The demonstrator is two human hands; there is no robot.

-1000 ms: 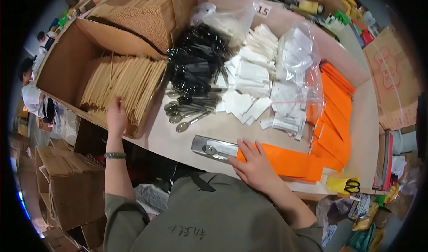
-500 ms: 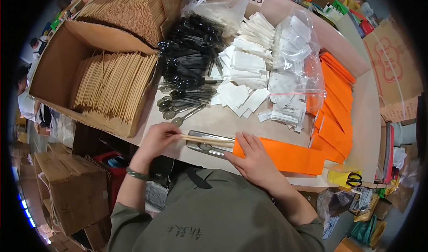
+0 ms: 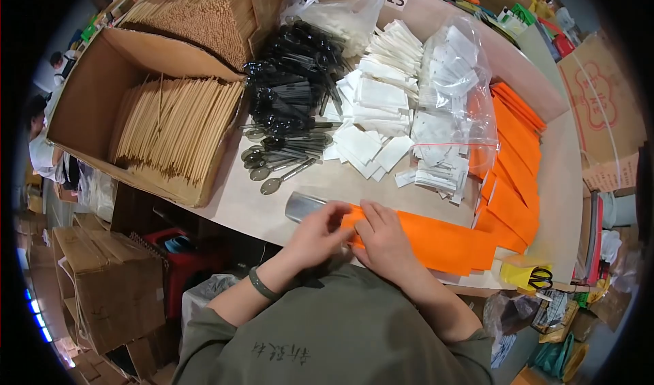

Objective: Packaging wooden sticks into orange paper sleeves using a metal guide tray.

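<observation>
My left hand (image 3: 315,235) is bent at the left end of an orange paper sleeve (image 3: 436,241), its thumb and fingers closed on that end. Across the sleeve's left part lies my right hand (image 3: 387,241), gripping it between the fingers and thumb. From beneath the left hand's fingers sticks out the end of a shiny metal trough (image 3: 302,206); its other part is hidden by the hands and the sleeve. No chopsticks show at the sleeve's mouth, which the fingers cover. A dark translucent plastic spoon (image 3: 286,177) lies beyond the trough.
Chopsticks (image 3: 174,130) fill a cardboard box (image 3: 82,106) at the left. Black spoons (image 3: 293,72), white paper packets (image 3: 381,99) and a clear plastic bag (image 3: 453,72) of packets cover the back. More orange sleeves (image 3: 514,174) are piled right, near black-handled scissors (image 3: 541,277).
My left hand has moved right, from holding chopsticks over the trough to the sleeve's end. The chopsticks and the spoon in the trough are out of sight now. The sleeve's right end has fanned slightly.
</observation>
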